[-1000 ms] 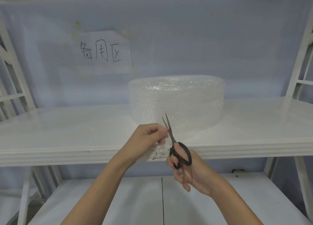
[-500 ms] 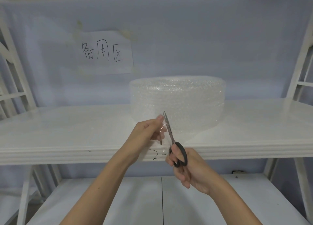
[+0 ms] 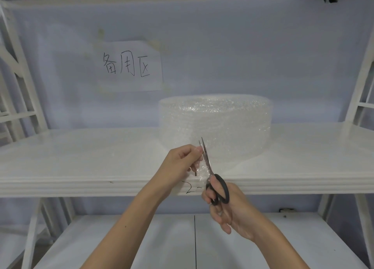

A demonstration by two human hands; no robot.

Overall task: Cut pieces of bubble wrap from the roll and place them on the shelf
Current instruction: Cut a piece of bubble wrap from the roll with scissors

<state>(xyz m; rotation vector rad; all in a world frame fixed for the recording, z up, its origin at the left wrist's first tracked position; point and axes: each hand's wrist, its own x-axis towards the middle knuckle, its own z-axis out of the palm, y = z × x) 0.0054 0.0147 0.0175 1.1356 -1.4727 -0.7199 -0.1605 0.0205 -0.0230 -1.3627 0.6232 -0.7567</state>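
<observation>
Bubble wrap roll (image 3: 215,127) rests on shelf (image 3: 81,159); left hand (image 3: 182,161) pinches its loose end, right hand (image 3: 226,206) grips scissors (image 3: 212,177).

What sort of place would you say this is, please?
Probably a storeroom or packing area: white shelving, a handwritten paper sign taped to the wall, and a bubble wrap roll being cut with scissors.

A glossy white shelf (image 3: 81,159) carries a roll of bubble wrap (image 3: 215,125) standing on its flat end, right of centre, seemingly near the back wall.
</observation>
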